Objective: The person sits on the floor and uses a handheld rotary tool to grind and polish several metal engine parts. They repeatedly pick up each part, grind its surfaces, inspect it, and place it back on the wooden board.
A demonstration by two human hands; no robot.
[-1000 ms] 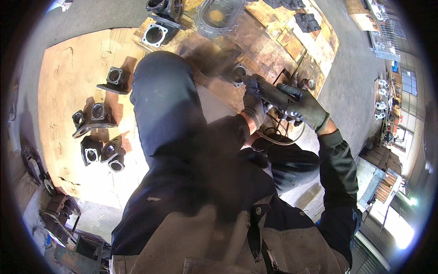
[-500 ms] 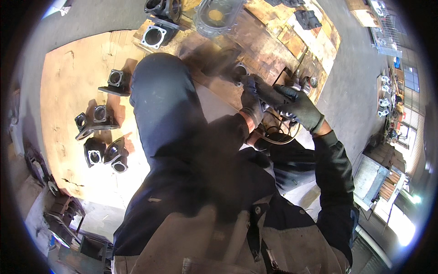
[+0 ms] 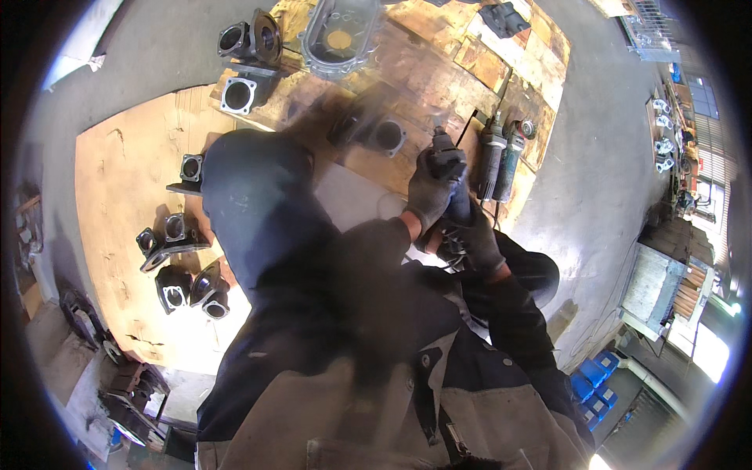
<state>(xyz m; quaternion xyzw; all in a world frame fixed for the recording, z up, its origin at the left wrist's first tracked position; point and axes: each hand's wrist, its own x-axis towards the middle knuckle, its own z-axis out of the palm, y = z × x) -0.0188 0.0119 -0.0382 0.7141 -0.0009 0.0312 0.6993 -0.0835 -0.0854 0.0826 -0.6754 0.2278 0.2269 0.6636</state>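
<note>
1. Power tool (image 3: 457, 205), dark and long, is held in front of the person, near the edge of the worktop (image 3: 540, 90); its nose points away from the body.
2. Left hand (image 3: 429, 193), in a glove, has its fingers closed around the front part, probably to steady the nose.
3. Right hand (image 3: 479, 241) is at the rear part, perhaps to support the weight; its fingers are partly hidden, so I cannot tell how they grip.
4. Two grinders (image 3: 492, 157) lie side by side on the worktop, to the right of the tool, which seems to keep them within easy reach.
5. Left of the nose, one dark casting (image 3: 366, 129) rests with its round opening visible.
6. Smaller castings (image 3: 171, 243) stand in a loose line on a wooden board (image 3: 117, 180), perhaps to stay stable and easy to see.
</note>
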